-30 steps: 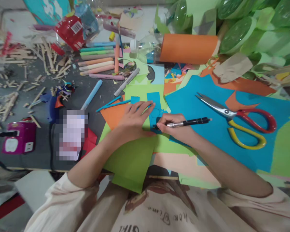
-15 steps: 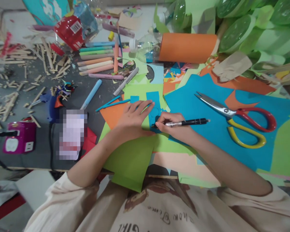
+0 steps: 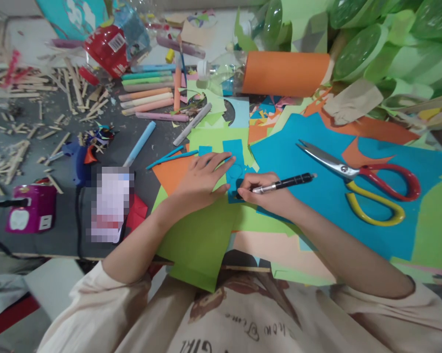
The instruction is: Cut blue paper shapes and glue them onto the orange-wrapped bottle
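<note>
Pen (image 3: pixel 287 183) and paper meet near the middle of the table, where a small blue strip (image 3: pixel 233 146) with a faint rounded outline drawn on it lies over green sheets. The right hand (image 3: pixel 267 190) has the pen pinched between closed thumb and fingers, its tip down at the strip's near end and its black barrel slanting off to the right. The left hand (image 3: pixel 200 184) lies flat, palm down, fingers loosely spread and gripping nothing, fingertips at the strip's left edge; how firmly they press cannot be told. An olive-green sheet (image 3: pixel 198 250) runs below that hand to the table's near edge. To the right, scissors (image 3: pixel 345 168) with one red and one yellow handle rest, blades slightly parted, on a large blue sheet (image 3: pixel 287 142). Beyond the hands, a clear bottle wrapped in orange paper (image 3: pixel 287 73) lies on its side, right of several markers (image 3: pixel 147 104).
</note>
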`<state>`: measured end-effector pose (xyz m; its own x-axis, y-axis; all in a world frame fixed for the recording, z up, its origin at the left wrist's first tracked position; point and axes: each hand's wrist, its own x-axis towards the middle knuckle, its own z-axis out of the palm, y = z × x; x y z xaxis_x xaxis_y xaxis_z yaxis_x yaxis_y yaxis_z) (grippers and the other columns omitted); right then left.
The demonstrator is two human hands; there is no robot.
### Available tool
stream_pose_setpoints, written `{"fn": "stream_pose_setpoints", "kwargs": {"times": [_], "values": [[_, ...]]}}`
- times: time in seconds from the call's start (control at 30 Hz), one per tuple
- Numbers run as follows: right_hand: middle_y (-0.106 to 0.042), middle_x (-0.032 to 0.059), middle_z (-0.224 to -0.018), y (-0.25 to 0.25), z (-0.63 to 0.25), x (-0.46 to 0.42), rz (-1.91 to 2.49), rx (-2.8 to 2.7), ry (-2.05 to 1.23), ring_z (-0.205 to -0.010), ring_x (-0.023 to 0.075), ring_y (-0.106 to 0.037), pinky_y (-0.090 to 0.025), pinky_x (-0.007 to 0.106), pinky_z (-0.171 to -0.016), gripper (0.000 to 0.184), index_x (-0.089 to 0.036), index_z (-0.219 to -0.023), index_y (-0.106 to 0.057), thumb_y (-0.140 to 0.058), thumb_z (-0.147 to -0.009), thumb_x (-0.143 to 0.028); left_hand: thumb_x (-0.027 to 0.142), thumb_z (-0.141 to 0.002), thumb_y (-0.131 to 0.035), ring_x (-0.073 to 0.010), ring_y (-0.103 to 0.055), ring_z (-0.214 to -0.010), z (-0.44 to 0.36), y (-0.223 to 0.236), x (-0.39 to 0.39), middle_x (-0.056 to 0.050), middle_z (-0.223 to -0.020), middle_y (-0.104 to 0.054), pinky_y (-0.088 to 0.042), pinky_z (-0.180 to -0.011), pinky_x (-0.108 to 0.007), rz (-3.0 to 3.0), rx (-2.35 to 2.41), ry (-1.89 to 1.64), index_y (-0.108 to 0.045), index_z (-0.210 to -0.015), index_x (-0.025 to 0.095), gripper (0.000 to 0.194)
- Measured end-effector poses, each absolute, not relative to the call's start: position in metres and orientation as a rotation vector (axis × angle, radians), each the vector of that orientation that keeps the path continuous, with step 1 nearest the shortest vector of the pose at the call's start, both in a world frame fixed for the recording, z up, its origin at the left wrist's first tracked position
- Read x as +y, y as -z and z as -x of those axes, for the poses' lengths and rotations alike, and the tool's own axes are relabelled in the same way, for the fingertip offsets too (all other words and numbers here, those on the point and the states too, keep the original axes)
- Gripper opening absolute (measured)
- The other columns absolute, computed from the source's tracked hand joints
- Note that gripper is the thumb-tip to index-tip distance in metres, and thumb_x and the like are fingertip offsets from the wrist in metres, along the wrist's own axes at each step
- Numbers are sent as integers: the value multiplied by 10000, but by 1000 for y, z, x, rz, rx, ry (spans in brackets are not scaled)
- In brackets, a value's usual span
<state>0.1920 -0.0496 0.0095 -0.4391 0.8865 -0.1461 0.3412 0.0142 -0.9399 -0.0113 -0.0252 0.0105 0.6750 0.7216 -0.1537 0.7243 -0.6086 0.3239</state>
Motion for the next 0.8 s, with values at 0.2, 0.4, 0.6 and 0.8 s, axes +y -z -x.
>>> {"fn": "stream_pose_setpoints", "kwargs": {"times": [0.2,0.4,0.6,0.8], "values": [[-459,-31,-540,-9,-191,-50,1279,-1772,-1434,-498,89,-360,-248,252,-476,283,-211,-585,-447,-541,-792,-379,385,-960,-428,-346,-402,-1377,12,-10,-25,-150,-1527,-439,-331,-1115,-518,-2531,1141,-1,-364,-1508,170,592],[-409,-44,-534,-8,-193,-49,1227,-1813,-1463,-504,81,-326,-243,256,-491,319,-217,-557,-388,-530,-804,-358,382,-958,-434,-354,-408,-1377,11,-10,-25,-145,-1530,-438,-347,-1109,-520,-2529,1154,9,-381,-1500,165,586],[-410,-43,-531,-10,-193,-49,1224,-1821,-1464,-496,88,-330,-239,263,-485,399,-221,-566,-393,-541,-835,-476,380,-956,-436,-349,-407,-1375,11,-10,-25,-148,-1530,-439,-342,-1106,-520,-2527,1151,-10,-384,-1498,172,582],[-397,-44,-537,-10,-193,-48,1204,-1834,-1474,-502,89,-326,-230,265,-494,483,-222,-561,-372,-531,-852,-573,372,-955,-436,-349,-405,-1372,11,-11,-26,-147,-1526,-443,-324,-1111,-530,-2517,1156,-10,-384,-1497,174,580]]}}
